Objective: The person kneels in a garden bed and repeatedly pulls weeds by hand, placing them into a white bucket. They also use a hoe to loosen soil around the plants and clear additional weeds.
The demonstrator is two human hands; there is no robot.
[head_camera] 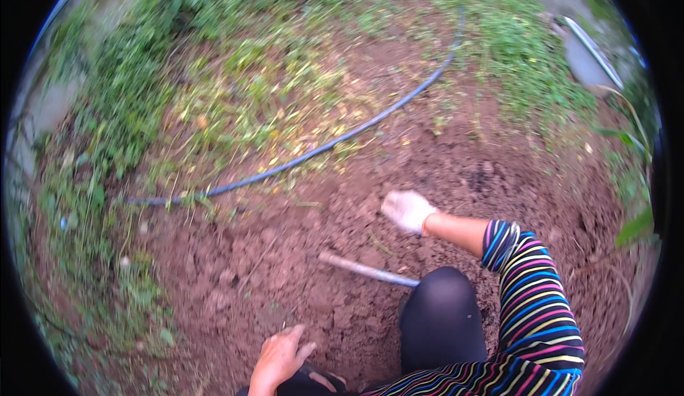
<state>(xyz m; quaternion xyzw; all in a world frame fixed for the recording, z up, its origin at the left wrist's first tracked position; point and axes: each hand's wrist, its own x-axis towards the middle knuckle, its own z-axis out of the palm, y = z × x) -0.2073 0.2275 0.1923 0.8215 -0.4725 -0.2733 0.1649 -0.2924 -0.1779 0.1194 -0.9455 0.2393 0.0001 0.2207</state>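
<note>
My right hand (409, 211), in a whitish glove, is low over or on the loose brown soil (320, 294); it is blurred, and its fingers are hard to make out. My left hand (283, 350) is bare, above the soil near my left leg at the bottom of the view, with fingers apart and nothing seen in it. Between the hands a rod-like handle (368, 269), dirty at one end and bluish towards the other, lies on the soil; its far end is hidden behind my knee.
A long blue-grey hose (342, 138) curves across the ground beyond my hands. Past it lie cut yellowish stalks (256, 97) and green weeds (128, 91). A pale grey, basin-like object (590, 57) rests at the upper right. Green leaves (635, 228) stand at the right rim.
</note>
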